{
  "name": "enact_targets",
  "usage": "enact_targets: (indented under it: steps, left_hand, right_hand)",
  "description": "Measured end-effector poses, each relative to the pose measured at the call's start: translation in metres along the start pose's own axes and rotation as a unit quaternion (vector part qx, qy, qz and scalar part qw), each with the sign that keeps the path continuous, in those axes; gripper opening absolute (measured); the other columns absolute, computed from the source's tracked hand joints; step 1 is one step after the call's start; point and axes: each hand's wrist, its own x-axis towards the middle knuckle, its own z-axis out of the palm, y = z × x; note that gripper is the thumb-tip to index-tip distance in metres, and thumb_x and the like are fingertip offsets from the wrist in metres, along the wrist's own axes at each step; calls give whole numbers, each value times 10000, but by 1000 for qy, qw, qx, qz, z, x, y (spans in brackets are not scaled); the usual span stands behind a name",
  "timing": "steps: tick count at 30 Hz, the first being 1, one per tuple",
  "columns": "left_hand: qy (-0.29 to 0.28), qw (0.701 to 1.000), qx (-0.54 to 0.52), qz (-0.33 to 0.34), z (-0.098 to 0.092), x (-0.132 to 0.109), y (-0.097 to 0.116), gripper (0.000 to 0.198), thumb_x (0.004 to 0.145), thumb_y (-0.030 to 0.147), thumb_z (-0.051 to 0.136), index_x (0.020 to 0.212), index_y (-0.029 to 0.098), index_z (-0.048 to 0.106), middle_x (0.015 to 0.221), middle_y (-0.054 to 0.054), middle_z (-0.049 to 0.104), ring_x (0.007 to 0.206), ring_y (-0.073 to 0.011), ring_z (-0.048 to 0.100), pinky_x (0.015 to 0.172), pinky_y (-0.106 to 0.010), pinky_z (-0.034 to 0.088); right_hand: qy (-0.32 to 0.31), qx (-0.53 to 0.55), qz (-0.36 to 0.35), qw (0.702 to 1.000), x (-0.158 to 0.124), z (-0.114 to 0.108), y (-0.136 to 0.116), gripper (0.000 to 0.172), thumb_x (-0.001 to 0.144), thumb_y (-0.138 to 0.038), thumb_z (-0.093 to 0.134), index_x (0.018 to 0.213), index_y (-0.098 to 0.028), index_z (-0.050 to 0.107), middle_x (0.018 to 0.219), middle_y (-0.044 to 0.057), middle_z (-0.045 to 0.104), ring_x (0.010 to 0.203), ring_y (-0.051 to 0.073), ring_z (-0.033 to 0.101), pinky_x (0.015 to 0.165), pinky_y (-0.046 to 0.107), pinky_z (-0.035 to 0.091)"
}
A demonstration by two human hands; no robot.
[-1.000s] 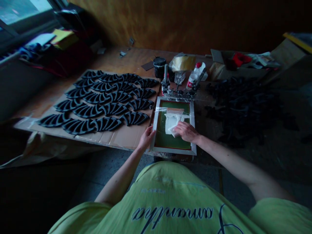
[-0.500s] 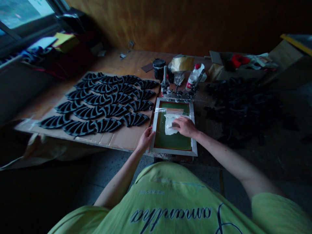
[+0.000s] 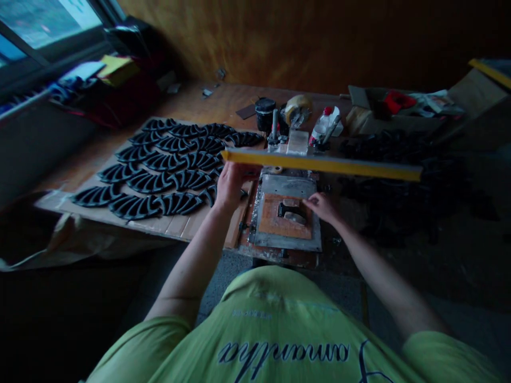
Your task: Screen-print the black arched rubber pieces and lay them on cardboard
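Note:
My left hand [image 3: 230, 183] grips the left end of the raised screen-printing frame [image 3: 319, 164], which I see edge-on as a long yellowish bar tilted up from its hinge. Below it lies the metal base plate [image 3: 287, 239] with an orange-brown pad [image 3: 279, 224] and a small black part [image 3: 290, 210] seated on it. My right hand [image 3: 322, 205] is at the right side of that black part, fingers curled and touching it. Whether it grips the part is unclear.
Several black fan-shaped parts [image 3: 171, 159] lie in rows on cardboard [image 3: 191, 226] to the left. A heap of black parts [image 3: 399, 175] is at the right. A black jar [image 3: 265, 113], tape roll [image 3: 297, 106] and a white bottle [image 3: 322, 123] stand behind the press.
The screen frame, flat on the base before, is now lifted up by my left hand. My right hand left the white squeegee and moved down to the black part on the pad.

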Motion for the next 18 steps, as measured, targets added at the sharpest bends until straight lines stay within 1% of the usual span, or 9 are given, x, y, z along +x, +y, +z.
enact_targets:
  steps: [3, 5, 6, 8, 10, 13, 15, 16, 18]
  left_hand:
    - [-8, 999, -24, 26, 12, 16, 8, 522, 989, 620, 350, 1202, 189, 554, 938, -54, 690, 866, -153, 696, 756, -297, 559]
    - [23, 999, -41, 19, 17, 4, 0, 488, 979, 608, 408, 1228, 203, 521, 961, -54, 703, 823, -138, 688, 724, -279, 554]
    - [25, 999, -43, -18, 19, -9, -9, 508, 952, 630, 453, 1214, 201, 530, 949, -61, 712, 786, -143, 686, 686, -271, 550]
    - [-23, 986, -25, -164, 24, -47, -34, 601, 862, 707, 540, 1135, 174, 590, 905, -96, 732, 734, -183, 695, 612, -280, 541]
    - [-137, 925, 1, -354, 29, -89, -62, 706, 776, 761, 598, 1128, 150, 635, 962, -158, 749, 819, -275, 725, 619, -347, 558]
    - [-112, 904, -48, -410, 29, -128, -93, 641, 820, 759, 528, 1060, 175, 636, 1059, -149, 744, 965, -279, 717, 744, -380, 576]
    - [-68, 913, -45, -401, 15, -128, -105, 569, 836, 716, 530, 1002, 177, 609, 1037, -130, 744, 915, -249, 723, 736, -356, 574]
    - [-50, 921, -11, -387, 1, -122, -109, 547, 835, 700, 536, 989, 178, 595, 1010, -121, 746, 856, -236, 725, 704, -340, 569]
    - [-31, 931, 124, -341, -35, -105, -117, 537, 846, 697, 503, 990, 185, 584, 938, -103, 750, 750, -222, 715, 647, -320, 550]
  right_hand:
    - [-40, -136, -47, 989, -22, 45, -12, 228, 831, -368, 759, 811, -175, 640, 931, 124, 721, 919, 253, 648, 812, 351, 510]
    - [-60, -189, -26, 980, -24, 57, -22, 132, 912, -293, 663, 876, -174, 619, 945, 157, 713, 935, 280, 642, 791, 369, 499]
    - [-63, -196, -4, 978, -25, 60, -29, 108, 947, -274, 606, 909, -173, 610, 933, 159, 710, 920, 278, 640, 775, 364, 491]
    - [-55, -191, 29, 980, -28, 63, -45, 125, 989, -276, 528, 957, -175, 597, 914, 149, 704, 898, 270, 631, 760, 354, 474]
    - [-28, -173, 19, 984, -38, 70, -65, 152, 1009, -301, 489, 965, -194, 587, 924, 132, 694, 912, 262, 616, 771, 349, 462]
    - [-36, -127, -110, 985, -53, 80, -85, 157, 1018, -305, 472, 939, -231, 586, 946, 84, 674, 954, 241, 594, 839, 352, 458]
    - [-48, -98, -182, 977, -56, 71, -73, 128, 1004, -296, 508, 933, -238, 598, 974, 64, 662, 990, 228, 585, 902, 358, 451]
    - [-35, -94, -172, 980, -55, 59, -57, 96, 987, -287, 541, 939, -234, 605, 994, 66, 655, 1002, 227, 583, 918, 362, 449]
    - [47, -112, -49, 991, -53, 19, -9, 70, 929, -271, 627, 968, -214, 618, 1051, 96, 638, 1025, 238, 578, 919, 374, 452]
